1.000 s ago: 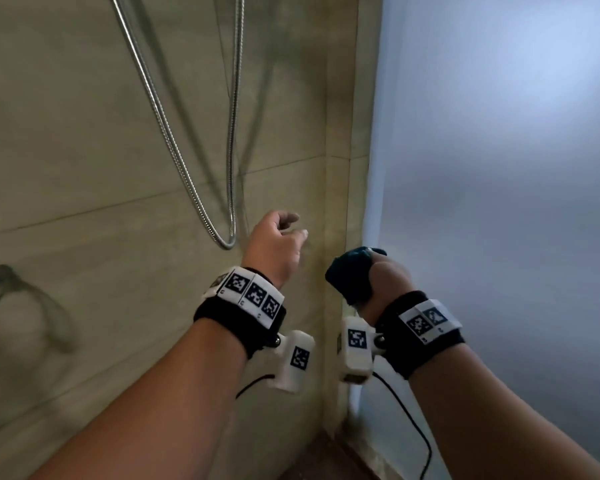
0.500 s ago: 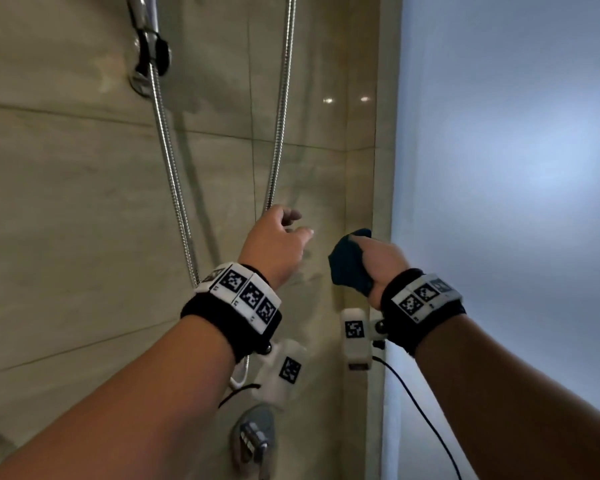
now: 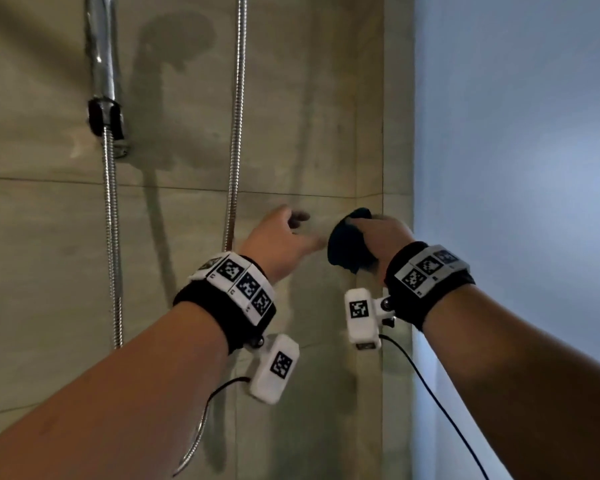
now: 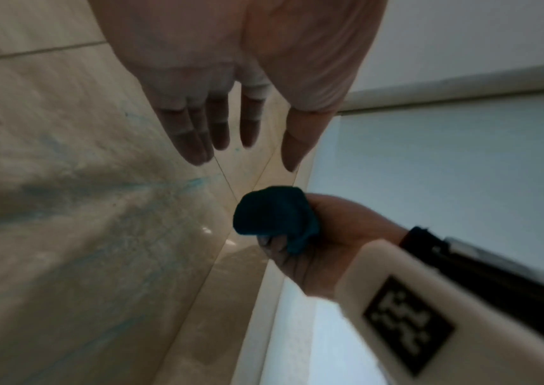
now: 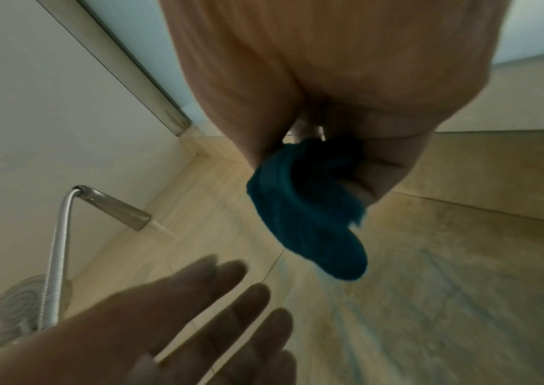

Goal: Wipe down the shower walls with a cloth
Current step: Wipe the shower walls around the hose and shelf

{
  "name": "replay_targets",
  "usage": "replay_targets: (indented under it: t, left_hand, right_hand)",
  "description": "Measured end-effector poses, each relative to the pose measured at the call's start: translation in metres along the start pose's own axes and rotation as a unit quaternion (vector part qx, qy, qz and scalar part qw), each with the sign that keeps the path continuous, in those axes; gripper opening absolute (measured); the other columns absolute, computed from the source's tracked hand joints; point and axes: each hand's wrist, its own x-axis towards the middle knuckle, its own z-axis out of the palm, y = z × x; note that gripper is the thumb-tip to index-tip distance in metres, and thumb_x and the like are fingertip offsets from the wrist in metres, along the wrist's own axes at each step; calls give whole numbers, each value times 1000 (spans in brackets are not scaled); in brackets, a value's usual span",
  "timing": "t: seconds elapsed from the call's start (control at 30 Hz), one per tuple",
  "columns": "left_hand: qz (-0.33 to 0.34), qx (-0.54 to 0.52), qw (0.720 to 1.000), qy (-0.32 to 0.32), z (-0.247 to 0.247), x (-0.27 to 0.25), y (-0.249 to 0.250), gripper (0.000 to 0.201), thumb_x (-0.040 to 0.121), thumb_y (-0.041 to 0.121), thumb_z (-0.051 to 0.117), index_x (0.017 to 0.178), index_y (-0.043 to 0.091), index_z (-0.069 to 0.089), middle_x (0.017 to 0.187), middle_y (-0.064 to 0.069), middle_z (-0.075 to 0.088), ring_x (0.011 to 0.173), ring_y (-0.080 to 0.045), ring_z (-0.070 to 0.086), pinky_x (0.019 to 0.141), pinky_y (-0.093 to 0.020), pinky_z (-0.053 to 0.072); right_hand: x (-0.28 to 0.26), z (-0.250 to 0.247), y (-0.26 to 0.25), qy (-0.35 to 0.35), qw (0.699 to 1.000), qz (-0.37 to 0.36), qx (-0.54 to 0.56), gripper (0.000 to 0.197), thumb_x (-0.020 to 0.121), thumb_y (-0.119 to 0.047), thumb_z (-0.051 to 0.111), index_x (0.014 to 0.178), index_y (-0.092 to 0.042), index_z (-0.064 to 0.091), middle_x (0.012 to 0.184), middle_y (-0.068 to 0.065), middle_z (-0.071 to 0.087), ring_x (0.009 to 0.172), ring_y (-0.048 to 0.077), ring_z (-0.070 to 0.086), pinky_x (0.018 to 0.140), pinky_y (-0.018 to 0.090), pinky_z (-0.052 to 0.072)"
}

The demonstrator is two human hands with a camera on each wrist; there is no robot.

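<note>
We are at the corner where the tiled wall (image 3: 66,271) meets the frosted glass panel (image 3: 516,168), with the cloth (image 3: 347,244) raised to about the level of the horizontal grout line. To wipe this stretch well, we judge it best to open the bunched cloth out a little so more of it lies flat on the tile, press it firmly, and work in overlapping strokes from high to low, running it right into the corner seam where grime tends to gather. The shower hose (image 3: 234,133) hangs just left of our left hand, and the handset (image 3: 101,64) sits in its holder further left; we should wipe around them and not drag the cloth across them. We cannot tell from these views whether the cloth is touching the tile or only close to it, as the pictures are blurred.

Our right hand (image 3: 381,233) has a clenched grip on the dark teal cloth (image 5: 310,213), balled up between thumb and curled fingers, with a fold sticking out towards the wall. Our left hand (image 3: 278,240) is released: its fingers (image 4: 198,140) are stretched nearly straight, spread slightly, and hold nothing. They reach towards the wall beside the cloth, apart from it.
</note>
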Motion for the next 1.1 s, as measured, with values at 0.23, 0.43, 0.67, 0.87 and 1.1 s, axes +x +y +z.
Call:
replay_targets:
  t: [0.23,0.43,0.67,0.87,1.1]
  left_hand:
    - [16,110,994,8,37,24,23,56,83,40,83,131,25,59,116,11,68,99,-7,64,79,-22,51]
    - [13,152,983,101,30,39,41,40,86,34,79,121,22,63,107,6,69,98,-16,67,85,-34,55]
    - [52,156,977,137,14,59,62,37,83,36,79,113,21,64,100,5,70,91,-15,68,79,-37,59]
    - [52,180,976,112,-9,71,71,64,91,53,72,140,16,55,132,0,63,115,-15,61,88,-24,46]
    - [-12,323,932,166,-57,94,67,93,85,54,77,159,19,31,161,-12,35,144,-34,41,115,-46,40]
  right_hand:
    - [29,1,-21,-122,991,-21,55,31,79,-22,80,107,-12,71,110,23,72,98,43,72,78,65,59]
    - [29,2,-32,-179,975,-34,124,25,90,-17,75,112,-6,71,111,21,74,100,36,73,82,54,62]
    - [35,17,-57,-180,975,-104,80,14,92,-21,73,106,-18,73,99,11,77,81,26,76,69,41,63]
    - [51,23,-78,-117,979,-158,50,25,86,-21,78,109,-21,67,102,11,75,90,31,75,77,53,63]
    - [75,15,-99,-51,979,-193,36,41,87,-17,79,120,-24,57,113,8,66,94,29,70,57,36,60]
